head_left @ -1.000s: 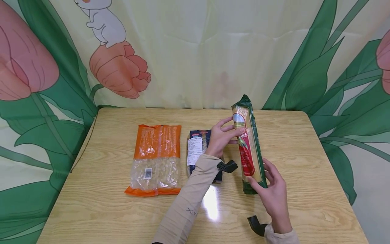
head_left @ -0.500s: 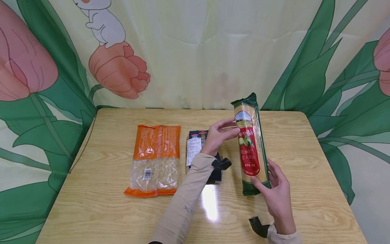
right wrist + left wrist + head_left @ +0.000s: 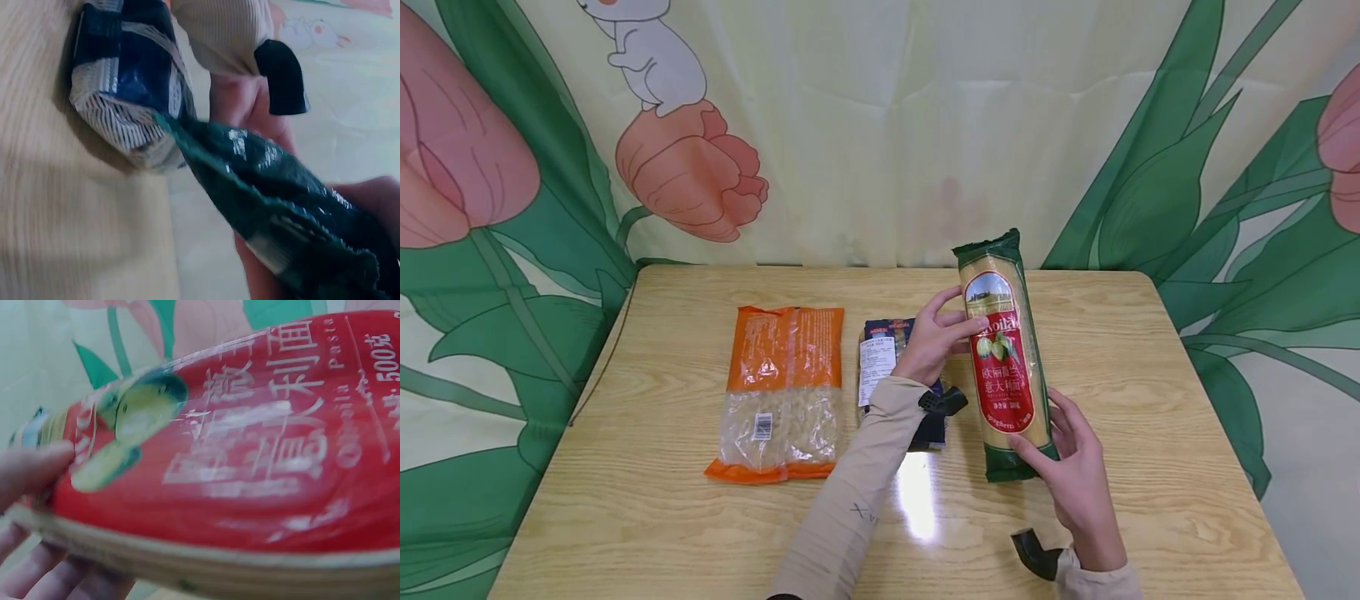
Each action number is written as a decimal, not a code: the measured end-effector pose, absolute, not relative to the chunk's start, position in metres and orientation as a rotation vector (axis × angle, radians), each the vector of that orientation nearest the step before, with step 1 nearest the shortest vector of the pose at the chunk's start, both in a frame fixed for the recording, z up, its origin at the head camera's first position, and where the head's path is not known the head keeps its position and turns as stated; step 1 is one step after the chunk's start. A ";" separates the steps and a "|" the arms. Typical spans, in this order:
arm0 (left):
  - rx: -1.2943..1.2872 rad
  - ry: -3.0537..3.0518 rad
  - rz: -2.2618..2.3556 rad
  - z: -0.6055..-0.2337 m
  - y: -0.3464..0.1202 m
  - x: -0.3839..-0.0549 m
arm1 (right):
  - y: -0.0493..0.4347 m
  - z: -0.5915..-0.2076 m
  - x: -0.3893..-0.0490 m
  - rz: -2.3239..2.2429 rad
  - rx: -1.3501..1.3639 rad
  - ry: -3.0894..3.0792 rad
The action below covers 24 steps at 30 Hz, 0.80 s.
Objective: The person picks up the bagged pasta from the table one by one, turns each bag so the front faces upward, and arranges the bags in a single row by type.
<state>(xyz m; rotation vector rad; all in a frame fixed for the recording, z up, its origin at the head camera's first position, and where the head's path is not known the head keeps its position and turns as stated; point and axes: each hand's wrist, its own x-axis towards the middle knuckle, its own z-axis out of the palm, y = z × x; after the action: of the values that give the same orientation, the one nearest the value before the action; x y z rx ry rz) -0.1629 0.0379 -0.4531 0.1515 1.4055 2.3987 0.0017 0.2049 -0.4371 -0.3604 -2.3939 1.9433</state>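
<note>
Both hands hold a long pack of spaghetti [image 3: 1000, 367] with green ends and a red label, tilted above the right half of the table. At its upper left edge my left hand [image 3: 934, 335] grips it; in the left wrist view the thumb [image 3: 37, 469] lies on the label side and the fingers curl beneath the pack [image 3: 250, 437]. My right hand [image 3: 1078, 467] pinches the lower right corner, thumb on the front. The right wrist view shows the crimped green end [image 3: 281, 200] close up, with fingers on both sides of it.
A navy pasta pack [image 3: 878, 358] with a white label lies on the wooden table [image 3: 647, 517], partly hidden behind the left forearm. Left of it lies a flat orange and clear bag [image 3: 786, 350] with a barcode. A printed curtain [image 3: 880, 167] hangs behind the table.
The spaghetti pack has turned so its red label faces up toward the head camera. It first shifted slightly right, then back left. Both hands kept hold of it.
</note>
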 end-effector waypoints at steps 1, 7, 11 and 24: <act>0.151 1.415 2.402 -0.452 0.038 -0.163 | 0.206 -0.437 0.002 1.951 -0.348 -2.395; 0.127 1.441 2.440 -0.447 0.041 -0.160 | 0.209 -0.435 0.001 1.980 -0.275 -2.421; 0.098 1.473 2.454 -0.446 0.043 -0.159 | 0.210 -0.432 0.001 1.919 -0.308 -2.514; -0.069 1.584 2.438 -0.444 0.051 -0.153 | 0.218 -0.435 0.001 1.787 -0.342 -2.623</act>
<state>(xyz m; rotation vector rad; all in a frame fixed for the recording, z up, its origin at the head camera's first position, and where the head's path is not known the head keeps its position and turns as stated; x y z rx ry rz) -0.1527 0.0506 -0.4441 -0.0688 1.5838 2.4378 0.0006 0.2180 -0.4349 -0.3424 -2.6228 1.7873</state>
